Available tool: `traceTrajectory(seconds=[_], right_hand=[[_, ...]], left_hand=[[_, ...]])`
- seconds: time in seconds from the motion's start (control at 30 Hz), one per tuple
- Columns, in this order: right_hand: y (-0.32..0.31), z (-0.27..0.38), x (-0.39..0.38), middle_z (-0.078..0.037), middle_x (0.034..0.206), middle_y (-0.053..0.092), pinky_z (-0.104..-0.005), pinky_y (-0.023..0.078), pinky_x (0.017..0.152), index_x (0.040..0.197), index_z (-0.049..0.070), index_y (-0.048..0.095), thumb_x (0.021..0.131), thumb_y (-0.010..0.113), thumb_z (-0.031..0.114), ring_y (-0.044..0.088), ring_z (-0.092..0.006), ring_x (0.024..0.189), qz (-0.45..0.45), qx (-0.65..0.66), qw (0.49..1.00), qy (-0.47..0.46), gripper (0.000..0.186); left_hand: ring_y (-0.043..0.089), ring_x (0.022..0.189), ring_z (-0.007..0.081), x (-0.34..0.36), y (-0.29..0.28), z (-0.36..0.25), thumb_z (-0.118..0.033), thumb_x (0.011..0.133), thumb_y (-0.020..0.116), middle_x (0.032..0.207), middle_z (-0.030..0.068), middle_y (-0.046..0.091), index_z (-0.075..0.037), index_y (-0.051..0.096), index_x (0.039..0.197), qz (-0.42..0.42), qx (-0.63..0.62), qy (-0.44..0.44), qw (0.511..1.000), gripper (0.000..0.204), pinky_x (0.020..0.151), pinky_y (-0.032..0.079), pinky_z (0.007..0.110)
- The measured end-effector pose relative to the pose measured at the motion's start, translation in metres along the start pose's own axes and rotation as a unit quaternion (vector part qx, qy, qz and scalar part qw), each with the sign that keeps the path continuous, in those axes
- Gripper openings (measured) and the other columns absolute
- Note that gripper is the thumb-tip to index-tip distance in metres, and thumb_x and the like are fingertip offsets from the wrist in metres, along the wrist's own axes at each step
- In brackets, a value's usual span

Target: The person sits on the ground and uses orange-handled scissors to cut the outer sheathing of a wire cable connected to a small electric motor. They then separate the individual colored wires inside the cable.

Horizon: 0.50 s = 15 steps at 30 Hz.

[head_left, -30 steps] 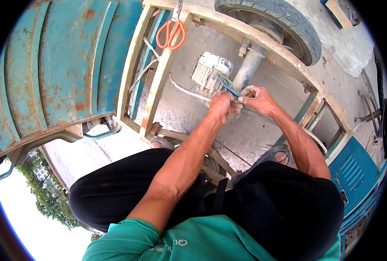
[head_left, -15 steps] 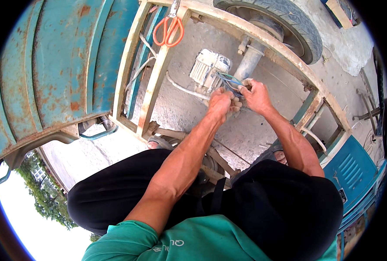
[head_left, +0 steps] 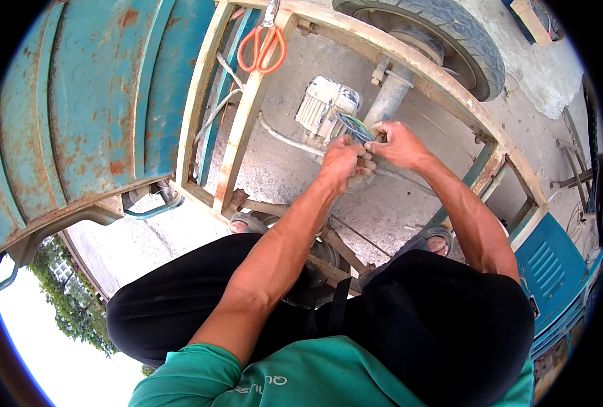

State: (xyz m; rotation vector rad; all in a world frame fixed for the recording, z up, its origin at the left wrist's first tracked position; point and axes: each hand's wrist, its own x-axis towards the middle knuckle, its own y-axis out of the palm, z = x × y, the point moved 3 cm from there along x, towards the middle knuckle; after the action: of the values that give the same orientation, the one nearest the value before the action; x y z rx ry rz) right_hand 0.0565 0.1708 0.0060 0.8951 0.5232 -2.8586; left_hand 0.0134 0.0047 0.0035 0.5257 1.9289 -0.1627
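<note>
You have one pair of orange scissors [head_left: 263, 49] at twelve o'clock, one tyre [head_left: 444, 30] at one o'clock, one motor [head_left: 325, 108], two hands.

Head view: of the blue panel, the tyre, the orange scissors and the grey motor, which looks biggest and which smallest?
1. Blue panel, by far the largest, though it is also nearest the camera.
2. Tyre, only partly in view.
3. Grey motor and orange scissors look much alike, so I would not rank them.
</note>
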Motion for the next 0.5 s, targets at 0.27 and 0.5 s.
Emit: traceTrajectory(seconds=[0.27, 0.5], right_hand=[[0.005, -0.009, -0.004, -0.023, 0.089, 0.073, -0.0424, 0.055, 0.075, 0.106, -0.001, 0.073, 0.088, 0.073, 0.026, 0.072, -0.0356, 0.082, -0.173, 0.012, 0.984, 0.038, 0.032], [0.003, -0.024, 0.007, -0.015, 0.096, 0.076, -0.0366, 0.054, 0.081, 0.11, -0.002, 0.073, 0.089, 0.074, 0.024, 0.071, -0.0229, 0.088, -0.075, 0.102, 0.988, 0.09, 0.034]], left_hand=[[0.065, 0.06, 0.0197, 0.002, 0.006, -0.009, -0.008, 0.091, 0.055, 0.082, 0.0082, 0.064, -0.005, 0.053, 0.102, -0.026, 0.062, -0.014, 0.998, 0.011, 0.053, 0.055, 0.033], [0.07, 0.073, 0.021, 0.004, 0.001, -0.003, -0.008, 0.093, 0.055, 0.09, 0.01, 0.067, -0.005, 0.055, 0.107, 0.012, 0.005, -0.014, 1.0, 0.014, 0.062, 0.059, 0.033]])
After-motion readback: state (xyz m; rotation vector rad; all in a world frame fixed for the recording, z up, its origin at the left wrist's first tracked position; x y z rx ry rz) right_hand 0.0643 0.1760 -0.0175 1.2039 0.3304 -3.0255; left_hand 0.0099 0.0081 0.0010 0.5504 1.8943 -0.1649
